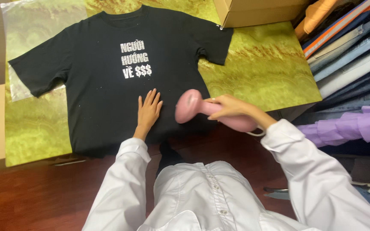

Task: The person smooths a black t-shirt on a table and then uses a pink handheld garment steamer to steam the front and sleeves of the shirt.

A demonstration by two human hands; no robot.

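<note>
left hand (148,112) flat, fingers spread on shirt (103,85) | right hand (230,107) at 3 o'clock grasping steamer (202,112) | shirt likely soft, light; steamer rigid, hold by handle

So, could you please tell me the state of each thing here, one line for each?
Black T-shirt: spread flat, print side up.
Pink handheld steamer: gripped, head down on the shirt.
Left hand: open, flat on the shirt.
Right hand: closed around the steamer handle.
Cardboard box: appears closed.
Clear plastic bag: lying flat, partly under the shirt.
</note>
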